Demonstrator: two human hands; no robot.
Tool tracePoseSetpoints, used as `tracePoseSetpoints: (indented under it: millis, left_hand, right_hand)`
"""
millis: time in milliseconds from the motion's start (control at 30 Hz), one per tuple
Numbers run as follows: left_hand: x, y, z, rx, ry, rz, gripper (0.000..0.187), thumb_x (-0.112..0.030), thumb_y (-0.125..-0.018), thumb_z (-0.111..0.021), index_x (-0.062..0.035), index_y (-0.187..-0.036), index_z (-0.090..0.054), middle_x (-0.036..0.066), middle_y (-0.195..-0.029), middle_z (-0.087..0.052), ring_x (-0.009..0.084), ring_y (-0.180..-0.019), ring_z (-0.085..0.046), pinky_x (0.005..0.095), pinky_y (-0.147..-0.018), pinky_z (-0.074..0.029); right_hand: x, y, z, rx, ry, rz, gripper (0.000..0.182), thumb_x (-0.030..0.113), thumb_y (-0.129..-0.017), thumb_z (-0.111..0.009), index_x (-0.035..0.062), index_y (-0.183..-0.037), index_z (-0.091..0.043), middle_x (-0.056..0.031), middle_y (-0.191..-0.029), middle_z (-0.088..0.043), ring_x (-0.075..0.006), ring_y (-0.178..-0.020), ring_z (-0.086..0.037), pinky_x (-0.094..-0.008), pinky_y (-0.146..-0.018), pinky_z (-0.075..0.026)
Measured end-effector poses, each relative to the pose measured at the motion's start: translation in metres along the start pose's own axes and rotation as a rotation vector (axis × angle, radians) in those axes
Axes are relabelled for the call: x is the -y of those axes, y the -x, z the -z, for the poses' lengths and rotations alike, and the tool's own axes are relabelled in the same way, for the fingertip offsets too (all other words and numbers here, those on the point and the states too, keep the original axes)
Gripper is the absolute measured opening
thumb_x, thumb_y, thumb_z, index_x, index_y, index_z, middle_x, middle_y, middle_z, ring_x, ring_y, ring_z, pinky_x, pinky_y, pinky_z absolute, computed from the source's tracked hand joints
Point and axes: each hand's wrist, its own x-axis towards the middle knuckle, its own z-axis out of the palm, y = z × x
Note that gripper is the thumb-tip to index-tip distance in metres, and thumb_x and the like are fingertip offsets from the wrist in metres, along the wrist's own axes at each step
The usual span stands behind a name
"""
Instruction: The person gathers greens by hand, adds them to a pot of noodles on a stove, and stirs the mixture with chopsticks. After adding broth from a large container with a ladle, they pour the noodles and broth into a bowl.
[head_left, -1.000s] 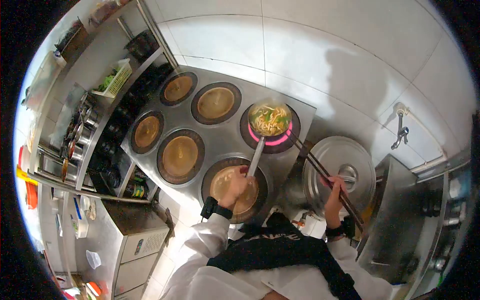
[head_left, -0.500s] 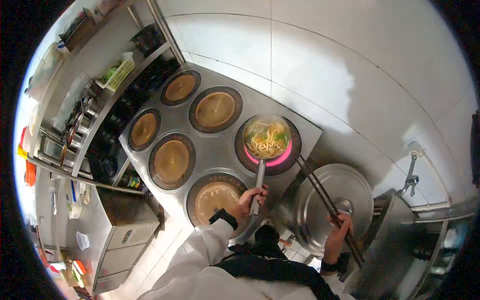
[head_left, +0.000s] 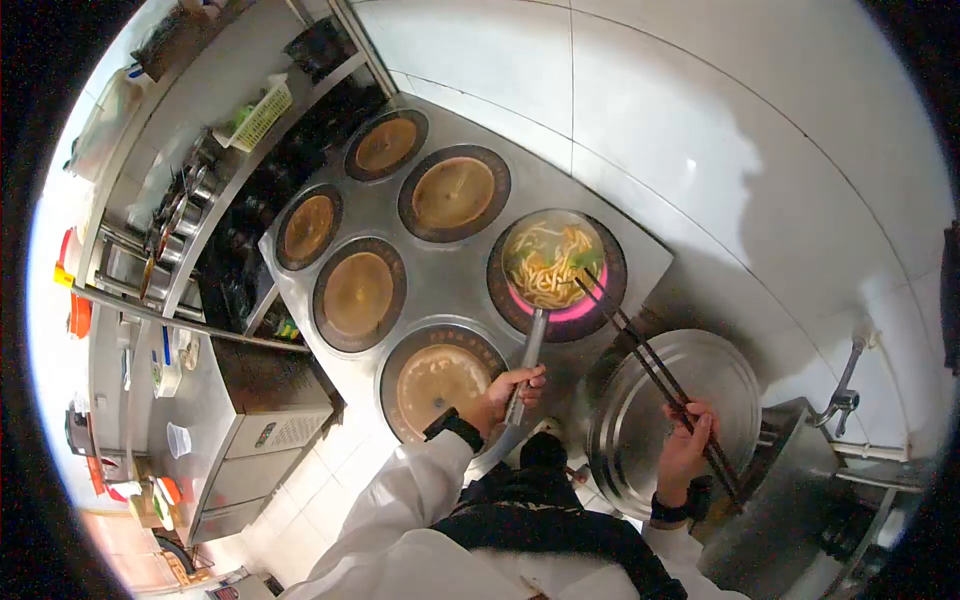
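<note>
My left hand is wrapped round the metal handle of a saucepan. The pan sits on a burner that glows pink along the near edge. Inside it are thick pale noodles in broth with some green leaves. Long dark chopsticks are gripped in my right hand. Their tips reach the right rim of the pan, overlapping the noodles in this view. Below the chopsticks, a large round metal lid lies beside the stove.
Several other round burners with brown centres are set in the steel stove top. A tap juts from the tiled wall at right. On the left, shelves hold a yellow-green basket and small metal pots.
The chopsticks' tips have moved from beside the burner up and left to the pan's rim. My left hand stays on the handle. The whole view has shifted slightly.
</note>
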Motion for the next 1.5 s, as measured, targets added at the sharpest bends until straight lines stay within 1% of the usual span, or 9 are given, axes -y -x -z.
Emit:
tracePoseSetpoints:
  millis: [633, 900, 967, 1000, 1133, 1233, 1300, 1400, 1500]
  left_hand:
    - [0.006, -0.006, -0.01, -0.274, -0.215, -0.172, 0.035, -0.02, -0.08, -0.059, -0.0102, -0.111, -0.045, -0.002, -0.071, -0.047, 0.0071, -0.059, -0.049, 0.0187, -0.052, -0.044]
    - [0.012, -0.023, 0.018, -0.088, -0.225, -0.132, 0.006, -0.016, -0.082, -0.049, -0.0102, -0.081, -0.049, -0.005, -0.064, -0.045, 0.007, -0.053, -0.043, 0.0202, -0.049, -0.036]
    - [0.025, -0.032, 0.036, -0.25, -0.511, -0.298, 0.01, -0.014, -0.08, -0.048, -0.0076, -0.084, -0.054, -0.004, -0.065, -0.046, 0.0094, -0.054, -0.045, 0.024, -0.049, -0.038]
    - [0.041, -0.047, 0.067, -0.129, -0.56, -0.584, 0.008, -0.013, -0.08, -0.047, -0.008, -0.077, -0.052, -0.004, -0.061, -0.044, 0.0076, -0.052, -0.042, 0.0231, -0.049, -0.037]
    - [0.034, -0.017, 0.05, 0.015, -0.414, -0.36, 0.013, -0.013, -0.079, -0.047, -0.011, -0.067, -0.042, -0.006, -0.056, -0.038, 0.0036, -0.048, -0.036, 0.0204, -0.046, -0.034]
    - [0.043, 0.026, 0.031, 0.215, -0.538, -0.543, 0.016, -0.014, -0.079, -0.047, -0.0122, -0.064, -0.042, -0.005, -0.054, -0.037, 0.0038, -0.046, -0.035, 0.0202, -0.045, -0.033]
    - [0.048, 0.075, 0.011, -0.011, -0.299, -0.379, 0.02, -0.017, -0.08, -0.048, -0.013, -0.062, -0.04, -0.006, -0.052, -0.036, 0.0034, -0.044, -0.036, 0.0199, -0.043, -0.034]
    - [0.07, 0.129, 0.037, 0.048, -0.308, -0.393, 0.02, -0.016, -0.08, -0.049, -0.0115, -0.062, -0.041, -0.006, -0.052, -0.038, 0.0033, -0.045, -0.039, 0.0186, -0.043, -0.035]
    - [0.086, 0.224, 0.035, 0.012, -0.141, -0.399, 0.018, -0.012, -0.079, -0.05, -0.0092, -0.063, -0.043, -0.005, -0.052, -0.041, 0.0038, -0.042, -0.041, 0.0181, -0.039, -0.035]
  right_hand:
    - [0.005, -0.019, -0.013, -0.05, -0.048, -0.127, 0.024, 0.023, -0.091, -0.036, 0.0034, -0.089, -0.049, -0.0095, -0.088, -0.054, -0.0197, -0.077, -0.056, -0.0332, -0.07, -0.047]
    - [-0.008, -0.012, 0.009, 0.198, 0.31, 0.106, 0.028, 0.025, -0.09, -0.037, 0.0036, -0.106, -0.045, -0.0103, -0.104, -0.044, -0.0224, -0.093, -0.049, -0.0373, -0.085, -0.041]
    - [-0.049, -0.031, 0.06, 0.203, -0.291, -0.254, 0.031, 0.025, -0.089, -0.038, 0.0021, -0.109, -0.044, -0.0102, -0.103, -0.045, -0.0224, -0.095, -0.048, -0.0373, -0.087, -0.039]
    - [-0.065, -0.04, 0.068, 0.052, 0.027, 0.032, 0.031, 0.026, -0.089, -0.039, 0.0017, -0.106, -0.047, -0.0104, -0.102, -0.046, -0.0217, -0.093, -0.049, -0.035, -0.083, -0.043]
    - [-0.014, -0.023, -0.004, -0.016, -0.004, -0.292, 0.038, 0.04, -0.083, -0.049, 0.0038, -0.088, -0.059, -0.0124, -0.082, -0.058, -0.0182, -0.071, -0.052, -0.0353, -0.073, -0.04]
    - [-0.016, -0.028, -0.008, 0.294, -1.187, -0.712, 0.03, 0.028, -0.087, -0.046, 0.001, -0.091, -0.057, -0.0111, -0.076, -0.057, -0.0193, -0.068, -0.053, -0.0331, -0.066, -0.042]
    - [-0.004, -0.015, -0.044, 0.053, -0.078, -0.276, 0.026, 0.024, -0.087, -0.045, 0.0007, -0.085, -0.057, -0.0091, -0.072, -0.056, -0.0175, -0.067, -0.053, -0.0281, -0.061, -0.043]
    - [-0.049, 0.014, -0.077, 0.049, -0.01, 0.347, 0.027, 0.027, -0.087, -0.044, 0.0016, -0.087, -0.054, -0.0092, -0.079, -0.056, -0.0181, -0.071, -0.054, -0.0295, -0.067, -0.045]
    - [-0.052, 0.047, -0.102, 0.274, -0.163, 0.055, 0.028, 0.028, -0.087, -0.042, 0.0026, -0.096, -0.05, -0.0107, -0.089, -0.054, -0.0202, -0.083, -0.052, -0.0332, -0.077, -0.041]
